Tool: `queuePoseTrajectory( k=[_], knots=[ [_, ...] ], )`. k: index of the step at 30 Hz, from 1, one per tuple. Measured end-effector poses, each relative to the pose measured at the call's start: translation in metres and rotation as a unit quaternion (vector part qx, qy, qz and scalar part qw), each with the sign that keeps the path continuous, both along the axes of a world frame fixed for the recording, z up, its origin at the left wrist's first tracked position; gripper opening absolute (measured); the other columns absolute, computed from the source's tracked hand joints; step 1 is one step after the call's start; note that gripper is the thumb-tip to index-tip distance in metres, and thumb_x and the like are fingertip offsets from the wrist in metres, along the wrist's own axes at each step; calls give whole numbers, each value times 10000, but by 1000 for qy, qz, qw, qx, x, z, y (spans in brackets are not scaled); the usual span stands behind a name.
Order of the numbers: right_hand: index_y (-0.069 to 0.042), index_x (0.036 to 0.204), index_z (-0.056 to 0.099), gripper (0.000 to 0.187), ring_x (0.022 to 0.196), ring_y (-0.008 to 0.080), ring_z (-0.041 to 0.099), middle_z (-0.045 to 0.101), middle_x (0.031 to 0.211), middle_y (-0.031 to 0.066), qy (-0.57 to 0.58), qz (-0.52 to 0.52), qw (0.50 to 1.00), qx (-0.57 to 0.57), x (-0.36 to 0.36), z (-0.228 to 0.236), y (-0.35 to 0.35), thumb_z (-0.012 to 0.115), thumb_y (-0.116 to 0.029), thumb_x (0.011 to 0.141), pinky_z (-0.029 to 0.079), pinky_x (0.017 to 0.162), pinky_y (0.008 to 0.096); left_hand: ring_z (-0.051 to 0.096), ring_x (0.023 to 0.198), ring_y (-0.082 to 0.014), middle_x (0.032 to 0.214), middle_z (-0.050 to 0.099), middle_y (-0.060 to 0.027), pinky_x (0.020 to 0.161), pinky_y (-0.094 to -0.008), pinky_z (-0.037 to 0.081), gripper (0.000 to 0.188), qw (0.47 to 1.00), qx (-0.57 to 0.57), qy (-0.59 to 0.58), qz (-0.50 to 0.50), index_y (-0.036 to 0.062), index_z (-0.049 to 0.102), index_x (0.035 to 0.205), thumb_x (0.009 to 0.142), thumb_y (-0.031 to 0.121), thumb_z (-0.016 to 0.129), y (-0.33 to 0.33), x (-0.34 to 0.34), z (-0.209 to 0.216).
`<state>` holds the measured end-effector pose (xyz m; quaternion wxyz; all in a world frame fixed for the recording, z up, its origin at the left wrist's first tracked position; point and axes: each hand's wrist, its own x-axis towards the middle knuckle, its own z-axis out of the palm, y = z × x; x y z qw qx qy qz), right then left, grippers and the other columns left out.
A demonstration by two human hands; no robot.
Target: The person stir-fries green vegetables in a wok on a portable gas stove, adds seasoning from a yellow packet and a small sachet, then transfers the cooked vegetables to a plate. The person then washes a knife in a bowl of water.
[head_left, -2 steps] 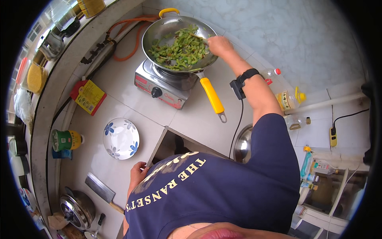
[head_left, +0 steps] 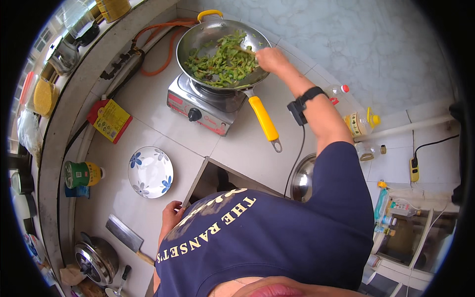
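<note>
My right hand is closed round a wooden stick-like cooking utensil over the right side of the wok. The utensil's far end lies among chopped green vegetables, so its exact kind is hidden. The steel wok has a yellow long handle, which nothing grips, and rests on a silver gas stove. My left hand hangs by the counter's front edge, fingers loosely bent, holding nothing I can see. A white plate with blue flowers lies beyond it.
A cleaver and a lidded steel pot are at the lower left. A green-and-yellow bottle and a yellow-and-red packet stand along the left. Oil bottles and a steel bowl are at the right. An orange hose runs behind the stove.
My right hand has shifted slightly left and down with the wooden utensil, and the vegetables under it have stirred a little. My left hand stays put.
</note>
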<state>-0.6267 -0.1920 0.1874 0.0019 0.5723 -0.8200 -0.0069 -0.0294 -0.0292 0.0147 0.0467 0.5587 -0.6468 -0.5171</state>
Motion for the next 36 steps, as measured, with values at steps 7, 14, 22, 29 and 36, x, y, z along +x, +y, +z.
queuePoseTrajectory(
  k=[7,14,22,29,36],
  knots=[
    [-168,951,737,214,926,332,658,702,944,105,68,21,993,92,-13,91,48,565,-201,827,530,801,450,660,716,-231,862,697,-131,663,-340,526,286,1000,12,-13,9,16,672,1041,784,121,740,0,3,-5],
    [-238,1021,724,251,924,319,662,702,976,89,27,119,992,21,-10,37,-9,589,-171,821,534,800,432,657,713,-234,863,695,-131,674,-344,528,285,1000,-14,-13,-2,12,670,1039,788,128,739,3,-3,5],
    [-129,1005,725,274,948,328,654,692,1021,142,-10,-55,997,-50,-7,17,-74,520,-219,846,522,838,428,655,730,-235,864,686,-126,690,-343,526,285,999,-5,-33,18,15,666,1041,789,129,733,17,8,7],
    [-42,901,715,281,878,380,644,678,978,182,-120,196,973,32,38,4,-74,507,-212,819,527,782,440,661,754,-268,871,690,-141,713,-355,525,284,1000,-5,-30,0,13,667,1043,789,126,727,8,1,7],
    [5,825,707,263,788,384,665,664,852,244,93,103,983,119,-23,37,-68,509,-166,798,521,710,457,661,746,-259,865,689,-141,708,-357,527,286,1000,-1,-27,0,17,670,1034,783,137,733,10,-2,14]
  ],
)
